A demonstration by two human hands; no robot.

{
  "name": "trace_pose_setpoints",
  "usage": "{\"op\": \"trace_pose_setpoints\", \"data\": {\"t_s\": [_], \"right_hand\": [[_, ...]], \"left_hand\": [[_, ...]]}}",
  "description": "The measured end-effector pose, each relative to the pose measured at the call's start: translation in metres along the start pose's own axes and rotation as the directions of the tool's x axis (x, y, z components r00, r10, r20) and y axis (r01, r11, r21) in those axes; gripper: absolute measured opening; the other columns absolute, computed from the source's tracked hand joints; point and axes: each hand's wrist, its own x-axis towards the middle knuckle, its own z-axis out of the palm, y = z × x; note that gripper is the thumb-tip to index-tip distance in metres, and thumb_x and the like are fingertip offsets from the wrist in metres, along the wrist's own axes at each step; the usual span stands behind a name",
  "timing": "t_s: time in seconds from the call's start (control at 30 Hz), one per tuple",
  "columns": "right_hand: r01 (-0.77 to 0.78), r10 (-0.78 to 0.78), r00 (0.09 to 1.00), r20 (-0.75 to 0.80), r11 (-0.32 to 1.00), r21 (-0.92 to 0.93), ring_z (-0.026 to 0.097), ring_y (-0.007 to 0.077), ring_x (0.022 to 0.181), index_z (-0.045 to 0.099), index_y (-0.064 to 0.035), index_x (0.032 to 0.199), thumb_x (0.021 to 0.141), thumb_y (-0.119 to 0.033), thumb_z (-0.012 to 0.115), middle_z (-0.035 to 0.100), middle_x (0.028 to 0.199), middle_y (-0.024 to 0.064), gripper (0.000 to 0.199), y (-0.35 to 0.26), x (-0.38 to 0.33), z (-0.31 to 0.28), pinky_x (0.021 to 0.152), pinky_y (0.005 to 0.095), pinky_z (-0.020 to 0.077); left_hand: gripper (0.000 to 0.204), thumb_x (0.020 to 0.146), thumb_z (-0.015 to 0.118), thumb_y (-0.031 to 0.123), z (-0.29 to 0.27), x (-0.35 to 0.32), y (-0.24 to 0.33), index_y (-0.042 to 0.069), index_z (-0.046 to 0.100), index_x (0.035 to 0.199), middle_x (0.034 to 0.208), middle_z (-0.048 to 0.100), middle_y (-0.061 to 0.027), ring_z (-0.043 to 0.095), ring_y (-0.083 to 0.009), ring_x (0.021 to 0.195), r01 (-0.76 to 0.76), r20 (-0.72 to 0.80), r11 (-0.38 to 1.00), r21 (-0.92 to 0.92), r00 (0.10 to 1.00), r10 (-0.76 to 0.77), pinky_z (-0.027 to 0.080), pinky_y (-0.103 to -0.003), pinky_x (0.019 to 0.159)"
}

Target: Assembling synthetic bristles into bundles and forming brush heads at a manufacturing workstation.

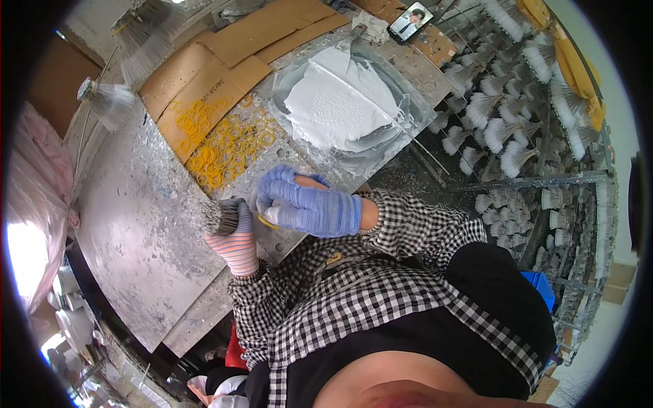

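My left hand (235, 246), in an orange-and-grey striped glove, is closed around a bundle of thin grey stalks (221, 216), whose packed ends point up from the fist. Just to its right is my right hand (309, 204) in a blue knitted glove, fingers curled. A yellow rubber band (267, 222) shows at its fingertips, on the side facing the bundle. Beyond both hands, many yellow rubber bands (211, 158) lie scattered on cardboard and the table. White paste (333, 102) is spread on a clear sheet at the far right of the table.
The grey, paint-spotted table (136, 231) stretches left. Flattened cardboard (235, 41) covers its far side, where a phone (410, 22) leans. White fan-shaped tufts (503, 109) fill a metal rack at right. More tufts (109, 98) stand at far left.
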Motion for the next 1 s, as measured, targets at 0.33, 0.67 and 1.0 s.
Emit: {"op": "trace_pose_setpoints", "data": {"t_s": [0.33,0.67,1.0], "right_hand": [[0.111,-0.227,0.963,-0.145,0.825,-0.554,0.06,0.0334,0.089,0.066,-0.0059,0.093,0.078,-0.016,0.071,0.062,0.09,0.0119,0.019,0.015,0.005,-0.002,0.088,0.0446,0.0464],[-0.18,0.084,0.977,0.196,0.817,0.547,0.062,0.0201,0.09,0.065,-0.0023,0.104,0.096,-0.014,0.053,0.064,0.094,0.0086,0.019,-0.012,-0.023,-0.005,0.084,0.0375,0.0507],[-0.393,0.396,0.909,0.13,0.708,0.587,0.069,0.0208,0.102,0.055,-0.005,0.139,0.091,-0.018,0.071,0.064,0.127,0.012,0.053,0.006,-0.017,-0.037,0.086,0.0308,0.0599]], "left_hand": [[0.013,0.078,0.071,-0.004,0.013,-0.019,0.046,-0.002,0.064,0.088,0.084,0.068,-0.006,0.07,-0.0285,0.107,0.146,0.234,0.93,-0.338,0.97,-0.067,0.055,-0.037,0.086],[0.013,0.077,0.075,-0.002,0.003,-0.009,0.009,0.001,0.069,0.088,0.077,0.071,-0.0026,0.068,-0.0112,0.074,0.01,0.183,1.0,-0.001,0.983,-0.009,0.055,-0.028,0.07],[0.015,0.082,0.073,0.004,0.003,-0.025,0.053,0.003,0.066,0.095,0.083,0.071,-0.0039,0.068,-0.012,0.074,0.24,0.502,0.964,-0.115,0.851,-0.152,0.055,-0.028,0.069]]}}
